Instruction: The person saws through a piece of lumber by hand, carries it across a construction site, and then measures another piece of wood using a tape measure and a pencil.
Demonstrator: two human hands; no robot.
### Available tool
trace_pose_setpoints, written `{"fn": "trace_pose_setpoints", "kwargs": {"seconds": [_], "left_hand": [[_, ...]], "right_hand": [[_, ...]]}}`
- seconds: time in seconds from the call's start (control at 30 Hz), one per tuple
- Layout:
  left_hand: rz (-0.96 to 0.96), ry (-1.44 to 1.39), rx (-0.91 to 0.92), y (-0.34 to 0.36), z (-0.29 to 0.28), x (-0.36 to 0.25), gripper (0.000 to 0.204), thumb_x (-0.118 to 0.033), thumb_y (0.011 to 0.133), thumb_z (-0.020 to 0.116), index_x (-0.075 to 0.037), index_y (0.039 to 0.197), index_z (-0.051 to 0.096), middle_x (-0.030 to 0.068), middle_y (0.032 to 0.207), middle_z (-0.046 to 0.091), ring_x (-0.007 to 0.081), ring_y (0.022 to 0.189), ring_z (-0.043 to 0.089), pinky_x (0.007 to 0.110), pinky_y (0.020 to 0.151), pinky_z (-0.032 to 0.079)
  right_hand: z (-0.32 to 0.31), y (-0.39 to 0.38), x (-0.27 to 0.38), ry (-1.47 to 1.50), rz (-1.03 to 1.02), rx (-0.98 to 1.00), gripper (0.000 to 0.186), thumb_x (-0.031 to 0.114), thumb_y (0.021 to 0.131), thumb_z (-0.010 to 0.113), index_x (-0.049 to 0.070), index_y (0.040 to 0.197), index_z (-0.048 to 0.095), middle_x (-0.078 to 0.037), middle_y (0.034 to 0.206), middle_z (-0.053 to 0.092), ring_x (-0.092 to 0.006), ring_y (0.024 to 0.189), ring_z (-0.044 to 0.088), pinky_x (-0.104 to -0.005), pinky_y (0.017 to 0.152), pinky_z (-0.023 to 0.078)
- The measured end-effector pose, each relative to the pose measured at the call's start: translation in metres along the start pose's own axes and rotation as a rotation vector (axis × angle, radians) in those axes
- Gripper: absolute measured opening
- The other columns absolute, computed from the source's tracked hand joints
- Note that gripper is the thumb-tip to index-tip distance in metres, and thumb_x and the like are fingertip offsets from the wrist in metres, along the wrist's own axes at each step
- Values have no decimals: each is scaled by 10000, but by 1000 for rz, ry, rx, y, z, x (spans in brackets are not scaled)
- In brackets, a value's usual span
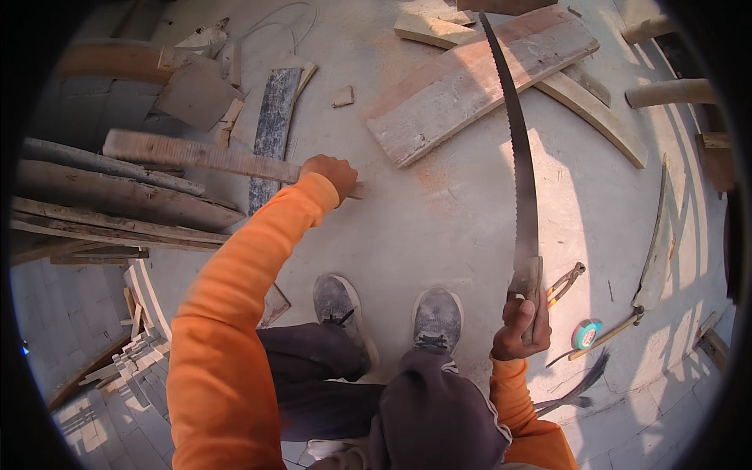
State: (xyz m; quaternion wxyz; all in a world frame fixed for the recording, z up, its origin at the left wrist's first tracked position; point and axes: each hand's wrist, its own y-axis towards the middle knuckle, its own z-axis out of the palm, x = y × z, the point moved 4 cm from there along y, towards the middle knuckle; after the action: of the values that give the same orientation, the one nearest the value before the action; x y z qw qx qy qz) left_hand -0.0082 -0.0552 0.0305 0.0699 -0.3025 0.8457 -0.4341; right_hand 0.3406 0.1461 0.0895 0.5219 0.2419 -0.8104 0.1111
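Note:
My left hand [333, 174] is closed round the near end of a narrow wooden board [204, 155], which reaches out to the left above the floor and is slightly blurred. In my right hand [517, 333] is the wooden handle of a handsaw [526, 188]. Its long dark blade points away from me, teeth facing left. Behind the blade lies a wide plank [462, 98], resting across a smaller timber [599, 117] on the floor. My shoes stand between the two hands.
Stacked planks [117, 196] fill the left side. A dark painted board [274, 125] and a small wood offcut [343, 96] lie ahead. Beside my right hand are pincers [570, 278], a teal tape roll [586, 334] and a wooden-handled tool [611, 335]. Wooden posts [670, 93] stand far right.

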Motion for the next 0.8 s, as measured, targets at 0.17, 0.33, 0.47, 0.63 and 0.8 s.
{"fn": "trace_pose_setpoints", "kwargs": {"seconds": [0.17, 0.33, 0.47, 0.63, 0.8], "left_hand": [[-118, -321, -211, 2, -48, -6, 303, -214, 827, 670, 47, 979, 688, 293, 972, 689, 443, 926, 680, 472, 837, 555], [1, -441, -491, -26, -50, -45, 345, -220, 822, 700, 0, 1066, 595, 261, 806, 676, 450, 818, 679, 508, 742, 549], [293, -337, -462, -19, -49, -118, 508, -341, 850, 733, -67, 1183, 465, 232, 877, 670, 447, 819, 671, 514, 705, 541], [634, -553, -500, -20, -61, -177, 720, -528, 837, 736, -57, 1300, 449, 187, 1189, 560, 352, 1089, 615, 452, 876, 524], [602, -756, -484, 2, -92, -163, 562, -456, 889, 708, -53, 1242, 540, 150, 1266, 528, 372, 1156, 562, 457, 941, 494]], "right_hand": [[-48, -6, -30, -65, 180, -201, 420, 217, 1013, 479, -87, 1269, 615, -141, 873, 717, -147, 676, 637, -260, 603, 503], [-62, -20, -46, -345, -142, -309, 479, 161, 979, 550, -123, 1358, 486, -283, 1186, 652, -341, 993, 699, -376, 819, 562], [-48, -20, -62, -265, -21, -225, 692, 135, 904, 643, -87, 1476, 323, -275, 1261, 575, -359, 939, 657, -405, 828, 548], [-22, 1, -52, -591, -68, -23, 722, 178, 856, 694, -47, 1465, 380, -201, 1102, 546, -360, 1031, 518, -456, 926, 427], [-30, 2, -41, -667, -193, 71, 631, 221, 847, 720, -1, 1391, 491, -224, 1187, 514, -395, 1094, 483, -496, 982, 384]]}}
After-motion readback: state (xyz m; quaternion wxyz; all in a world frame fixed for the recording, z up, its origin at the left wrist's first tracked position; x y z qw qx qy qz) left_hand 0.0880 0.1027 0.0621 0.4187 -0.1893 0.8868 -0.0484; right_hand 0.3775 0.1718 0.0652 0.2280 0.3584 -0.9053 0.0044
